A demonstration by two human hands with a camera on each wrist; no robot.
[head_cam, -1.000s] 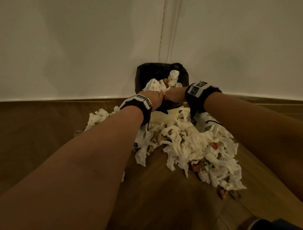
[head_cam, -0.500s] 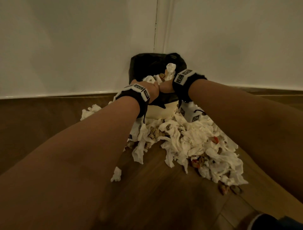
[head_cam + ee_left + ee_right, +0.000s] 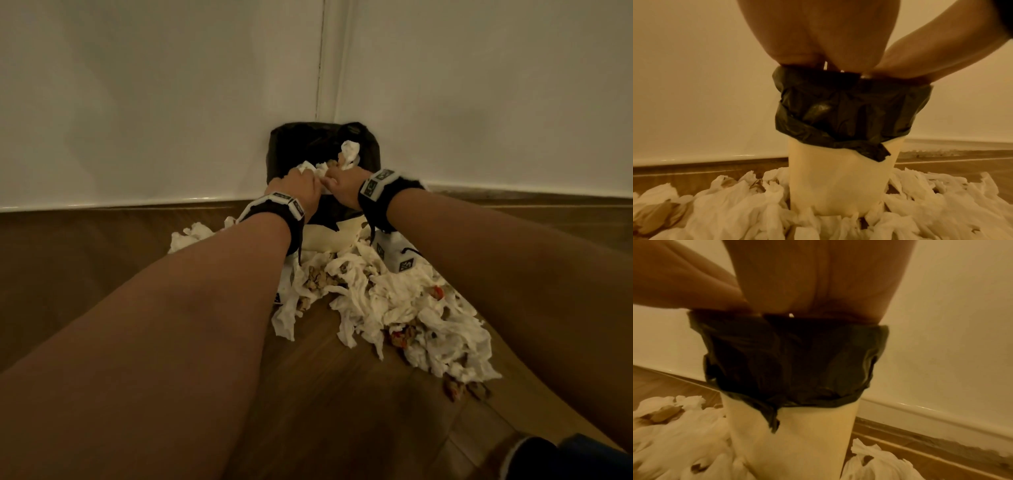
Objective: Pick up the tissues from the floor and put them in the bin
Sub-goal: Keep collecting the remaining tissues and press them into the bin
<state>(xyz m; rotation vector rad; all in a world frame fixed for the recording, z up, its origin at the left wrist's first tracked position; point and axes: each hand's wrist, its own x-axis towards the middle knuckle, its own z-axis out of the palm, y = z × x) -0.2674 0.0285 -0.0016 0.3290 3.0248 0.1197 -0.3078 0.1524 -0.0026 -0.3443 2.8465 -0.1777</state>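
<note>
Over the mouth of the cream plastic bin (image 3: 329,236) with its black liner, the left hand (image 3: 299,190) and right hand (image 3: 342,186) curl round white crumpled tissues (image 3: 310,168), stuffing them in, while most tissues (image 3: 394,301) await another scoop.

Both forearms extend forward and converge. The left hand (image 3: 301,186) and right hand (image 3: 342,185) sit knuckles-up, side by side and almost touching, fingers angled downward. Finger curl cannot be determined. Each wrist carries a black band with white marker blocks.
</note>
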